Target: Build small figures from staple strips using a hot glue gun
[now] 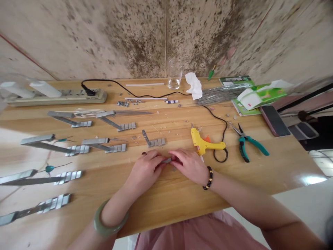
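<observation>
On a wooden table, the left hand and the right hand meet near the front edge, fingers curled, with a small grey strip between their fingertips; each hand pinches 1 end of it, and the fingers hide part of its shape. A pale green bangle circles the left wrist and a dark beaded bracelet the right. Just beyond the hands lies a short grey L-shaped piece, its base divided into segments. To the right of that, a yellow hot glue gun rests on its side, nozzle pointing away from the person, and farther right are teal-handled pliers, well apart from the hands. On the left side, 6 larger grey segmented pieces lie spread out. Toward the wall stand a power strip and a clear glass with a little liquid; a crumpled white tissue and a bundle of thin wires are to the glass's right.
</observation>
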Action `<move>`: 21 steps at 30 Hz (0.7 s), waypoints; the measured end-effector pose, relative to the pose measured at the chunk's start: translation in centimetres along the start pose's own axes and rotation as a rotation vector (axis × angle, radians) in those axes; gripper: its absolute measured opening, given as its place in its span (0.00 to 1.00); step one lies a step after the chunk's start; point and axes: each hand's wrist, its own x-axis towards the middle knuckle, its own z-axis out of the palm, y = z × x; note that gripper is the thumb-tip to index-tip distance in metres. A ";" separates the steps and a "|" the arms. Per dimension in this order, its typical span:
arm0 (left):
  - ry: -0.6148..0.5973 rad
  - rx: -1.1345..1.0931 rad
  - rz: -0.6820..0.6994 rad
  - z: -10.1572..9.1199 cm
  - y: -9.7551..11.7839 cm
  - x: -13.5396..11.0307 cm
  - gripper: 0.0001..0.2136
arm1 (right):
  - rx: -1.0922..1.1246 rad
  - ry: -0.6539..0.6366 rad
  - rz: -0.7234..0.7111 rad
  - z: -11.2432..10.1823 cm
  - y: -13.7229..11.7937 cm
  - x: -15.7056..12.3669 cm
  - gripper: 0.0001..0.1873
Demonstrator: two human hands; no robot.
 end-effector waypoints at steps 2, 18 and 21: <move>0.004 0.007 0.008 0.0 0.0 0.0 0.08 | 0.015 -0.001 -0.007 -0.1 0.0 0.0 0.17; 0.022 0.024 0.063 -0.1 -0.5 0.0 0.08 | -0.071 -0.065 -0.019 -0.6 -0.2 0.0 0.12; 0.025 0.030 0.053 -0.1 -0.4 0.1 0.08 | -0.075 -0.085 -0.007 -0.9 -0.2 0.1 0.10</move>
